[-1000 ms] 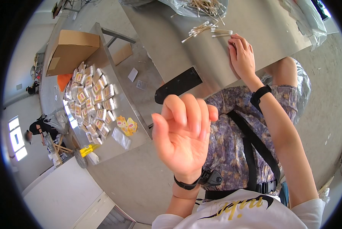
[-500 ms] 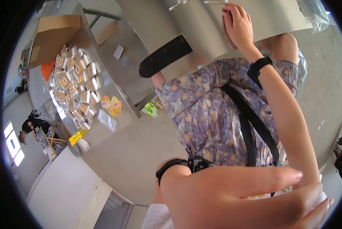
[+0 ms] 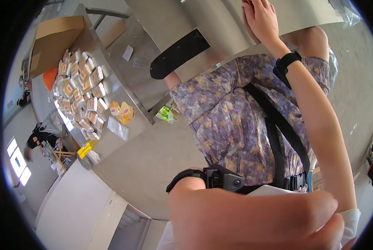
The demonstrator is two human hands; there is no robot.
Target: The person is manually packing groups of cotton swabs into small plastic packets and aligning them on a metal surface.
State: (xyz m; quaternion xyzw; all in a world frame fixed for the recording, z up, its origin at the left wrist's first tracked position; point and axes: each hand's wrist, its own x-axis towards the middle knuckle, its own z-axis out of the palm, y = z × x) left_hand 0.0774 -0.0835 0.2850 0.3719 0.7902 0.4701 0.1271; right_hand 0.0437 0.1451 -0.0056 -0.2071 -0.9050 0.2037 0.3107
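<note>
Large and blurred at the lower right, my left hand [image 3: 257,216] reaches across my body to my right upper arm. Its fingers are bent around the edge of a white sleeve [image 3: 351,223]; the fingertips are mostly hidden. A black strap with a small camera [image 3: 228,180] sits on the left wrist. My right hand [image 3: 261,21] rests on the metal table [image 3: 220,25] near its front edge, fingers loosely extended and cut off by the top of the picture. The right wrist wears a black strap [image 3: 284,68]. A cotton swab tip [image 3: 183,1] barely shows at the upper edge.
Left, a second metal table [image 3: 111,77] carries a heap of white packs with yellow labels [image 3: 80,85], a cardboard box [image 3: 55,41], yellow cards [image 3: 122,111] and clear bags [image 3: 118,128]. A black flat piece [image 3: 180,54] lies at the near table's edge. Patterned cloth [image 3: 240,125] covers my lap.
My left hand has shifted at the right sleeve, its extended finger now bent, and more white cuff shows. The view has tilted, so the swabs have nearly left the picture. My right hand stays on the table.
</note>
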